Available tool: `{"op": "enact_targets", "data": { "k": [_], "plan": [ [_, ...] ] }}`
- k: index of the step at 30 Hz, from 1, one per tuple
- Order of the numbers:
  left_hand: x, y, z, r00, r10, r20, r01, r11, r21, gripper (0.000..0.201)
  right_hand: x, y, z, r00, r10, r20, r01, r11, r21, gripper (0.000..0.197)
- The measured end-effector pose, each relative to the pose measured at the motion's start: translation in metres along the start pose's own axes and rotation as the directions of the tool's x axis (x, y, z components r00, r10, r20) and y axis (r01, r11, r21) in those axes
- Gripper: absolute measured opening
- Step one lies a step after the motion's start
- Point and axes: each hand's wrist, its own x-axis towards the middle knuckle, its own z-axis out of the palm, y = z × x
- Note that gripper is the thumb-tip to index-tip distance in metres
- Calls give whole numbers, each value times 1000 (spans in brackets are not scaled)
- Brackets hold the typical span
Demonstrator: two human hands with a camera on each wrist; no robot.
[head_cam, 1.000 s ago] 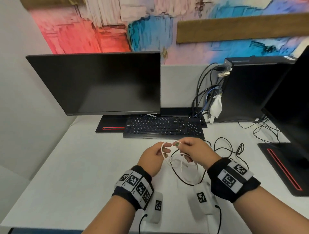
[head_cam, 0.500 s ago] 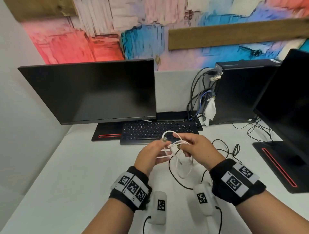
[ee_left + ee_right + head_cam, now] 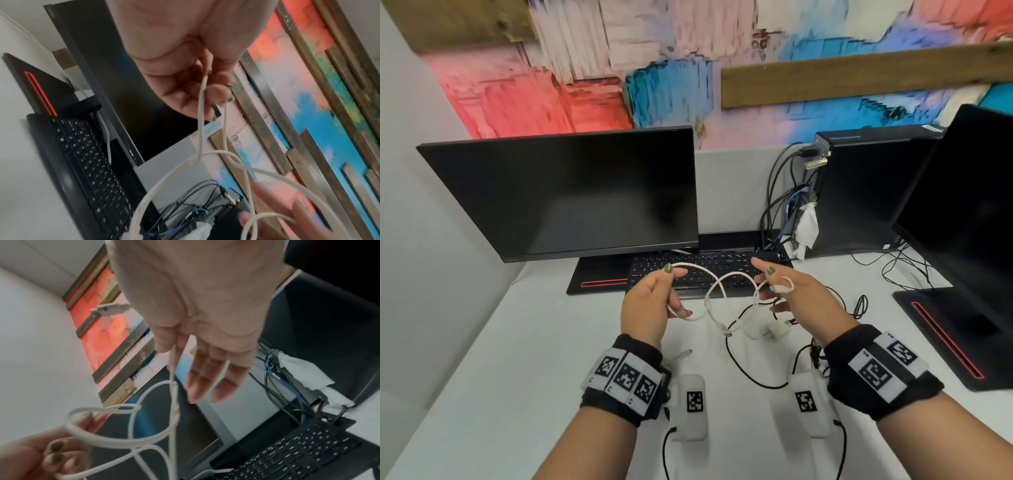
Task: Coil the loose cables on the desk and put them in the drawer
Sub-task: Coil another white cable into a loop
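Head view: white cable [image 3: 717, 291] hangs in loose loops in the air between both hands, above the worktop [image 3: 517, 359] and in front of the keyboard [image 3: 705, 270]. Left hand [image 3: 650, 301] is raised with its palm turned inward; thumb and forefinger pinch the cable's upper strand, and the lower fingers curl round a second strand, so this grip is closed on the cable. Right hand [image 3: 798, 298] is level with it and well apart, fingers nearly straight and spread. A loop of the cable is wound round one finger, and the right wrist view shows strands running between the straight fingers [image 3: 205, 382], with the cable's plug [image 3: 110, 310] sticking out beside the thumb; this grip is loose and open. Under the hands a black cable [image 3: 753, 370] snakes across the worktop beside a small white adapter [image 3: 777, 332]. Monitor [image 3: 571, 192] stands behind the keyboard, computer tower [image 3: 869, 192] to the right.
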Motion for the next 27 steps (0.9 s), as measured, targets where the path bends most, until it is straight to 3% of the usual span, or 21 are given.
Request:
{"op": "enact_targets", "data": {
  "k": [2,5,9,11,13,17,18,21,27],
  "plan": [
    [3,4,-2,999,15,-41,-15,1000,-18,28,-4,1,-8,997,-77,17,77,996,-53,30],
    [7,11,-3,998,30,-60,-33,998,-51,28,-7,5,-20,987,-143,73,158,946,-284,33],
    [0,21,3,993,80,84,-83,996,34,29,-5,12,-20,987,-146,64,159,889,-428,61],
    [-5,23,8,978,78,191,-96,992,87,30,-3,10,-15,984,-179,20,174,917,-358,58],
    [-9,23,14,956,72,284,-111,986,121,29,-3,3,-6,982,-188,24,188,948,-259,39],
    [-15,28,23,910,121,396,-214,956,200,18,-6,-8,12,960,-245,137,273,925,-265,21],
    [-15,29,23,911,136,390,-233,949,213,14,-7,-11,15,955,-256,148,290,913,-288,15],
    [-11,25,18,937,149,314,-237,935,264,11,-9,-15,13,956,-270,116,289,934,-211,23],
    [-5,13,0,970,131,204,-192,929,317,8,-3,-12,-6,960,-274,-56,271,961,-47,26]
  ]
}}
